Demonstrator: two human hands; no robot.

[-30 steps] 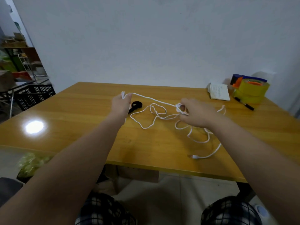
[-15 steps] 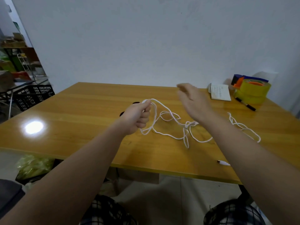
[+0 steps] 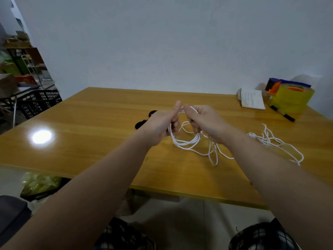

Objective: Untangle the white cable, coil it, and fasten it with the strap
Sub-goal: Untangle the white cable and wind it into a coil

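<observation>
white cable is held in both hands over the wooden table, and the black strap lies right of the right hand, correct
Not quite: the head view shows the black strap lying on the yellow wooden table just left of the left hand, partly hidden behind it, not right of the right hand. Both hands do hold the thin white cable over the table.

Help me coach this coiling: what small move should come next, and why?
Probably the right hand should draw another loop from the slack into the left hand: both grip a few loops of the white cable, but much lies tangled on the table to the right.
</observation>
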